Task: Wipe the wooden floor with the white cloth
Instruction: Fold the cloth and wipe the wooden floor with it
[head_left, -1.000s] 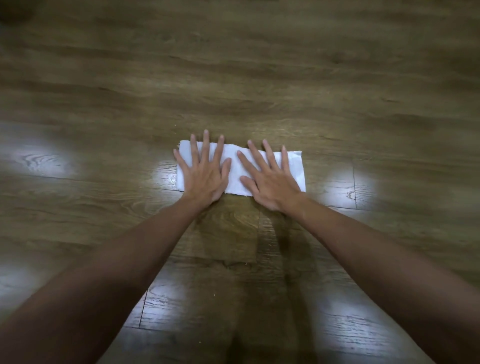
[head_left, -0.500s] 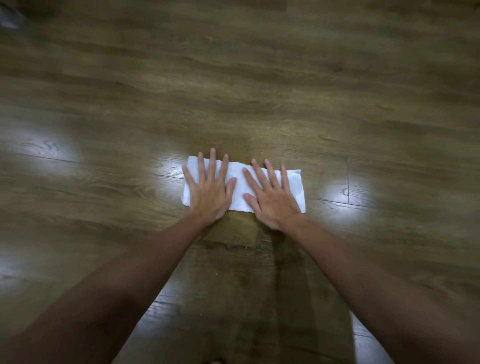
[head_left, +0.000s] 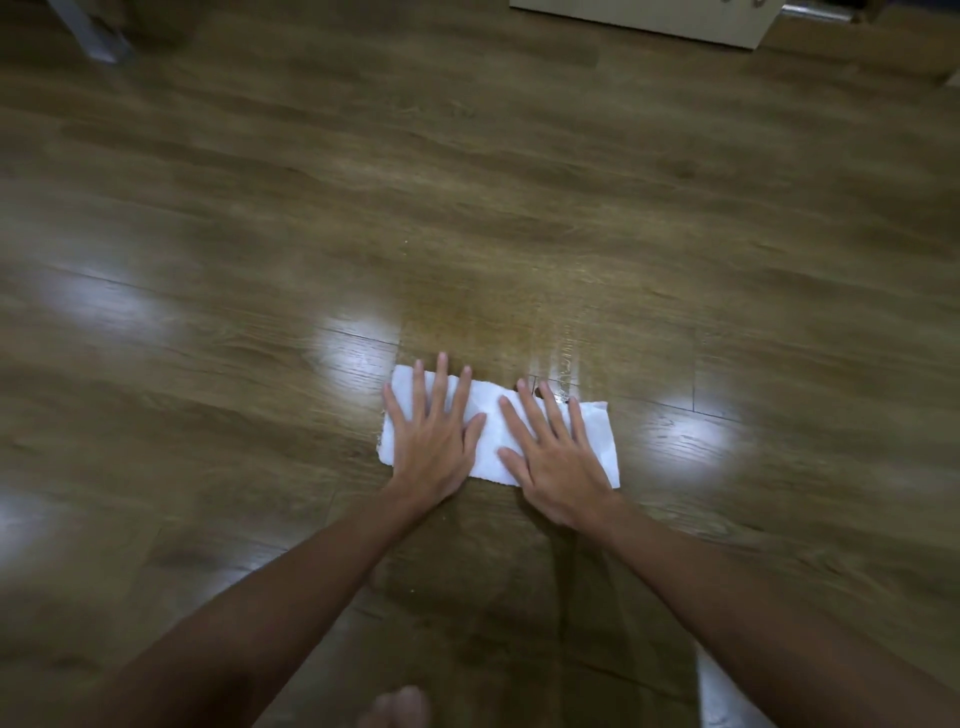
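- Far left, top corner: pale metal leg of some furniture, well apart from my work area. Blurred, can't say more.
- Floor: wood-look planks, bright ceiling-light glare patches left and right of the cloth.
- My left hand: flat on the left half of the cloth, fingers straight and splayed, nothing gripped. Palm down so my weight goes into the cloth and not into a pinch.
- White cloth: folded into a long strip, lying flat on the floor straight ahead of me, under both hands. Strip set crosswise to my reach; my guess is that gives a wide swath per stroke.
- Just beyond the cloth: a matte, streaky band on the planks, probably the wiped lane, damp.
- My right hand: flat on the right half, fingers spread, released, pressing only. Both hands side by side keep the strip from bunching or skewing.
- Bottom centre: blurred toes, so I'm low to the floor.
- Top right: edge of a pale cabinet or board, well apart.
- Writing or brands: none readable anywhere.
- Judgement: mid-wipe; most of the floor left and right looks not yet covered.
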